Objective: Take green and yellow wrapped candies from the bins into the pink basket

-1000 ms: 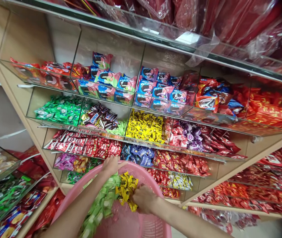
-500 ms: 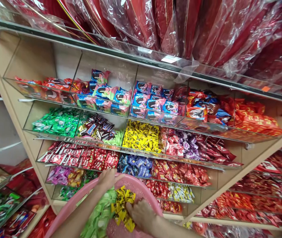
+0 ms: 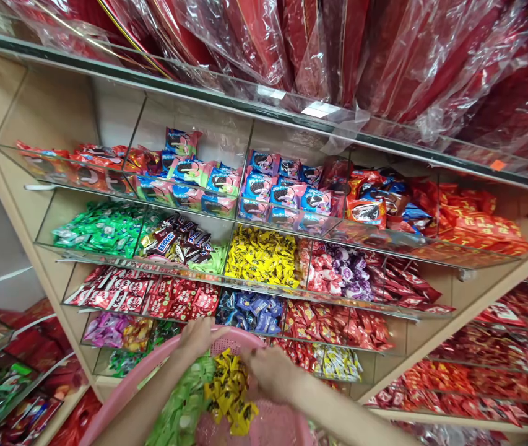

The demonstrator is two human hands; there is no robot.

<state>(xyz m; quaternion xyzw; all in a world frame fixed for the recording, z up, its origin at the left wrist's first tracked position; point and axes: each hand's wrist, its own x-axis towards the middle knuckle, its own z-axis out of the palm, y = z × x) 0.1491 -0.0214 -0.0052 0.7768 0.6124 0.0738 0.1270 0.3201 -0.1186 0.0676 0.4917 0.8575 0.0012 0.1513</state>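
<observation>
Basket part filled, two kinds of packet inside

Reading the pink basket (image 3: 240, 339) as a clock dial, with the shelves beyond 12 o'clock, the load looks partway along. Two kinds of wrapped sweets show inside: pale green packets (image 3: 180, 402) spread from 9 to 11 o'clock, and yellow packets (image 3: 229, 387) in a loose heap towards 1 o'clock, touching the green ones. Bare pink mesh shows near 3 o'clock, so there seems to be room to spare. The lower part of the basket runs out of view.

The left hand (image 3: 197, 337) is at 12 o'clock on the far rim, its grip closed over the edge. The right hand (image 3: 270, 371) is at 2 o'clock, just beside the yellow heap. Its fingers are bent, but blur hides the tips; I cannot tell whether its grip pinches a packet or nothing.

On the shelves, the compartment of yellow sweets (image 3: 261, 257), towards 1 o'clock from the basket, is well heaped with wrappers like those in the basket. Next to it, at 12 o'clock, a few light green packets (image 3: 208, 257) share a compartment with dark Snickers bars (image 3: 173, 238); that stock appears low. Bright green sweets (image 3: 101, 229) fill the one at 11 o'clock. None of the bars, nor any blue biscuit packs (image 3: 285, 193) from higher up, can be seen in the basket.
</observation>
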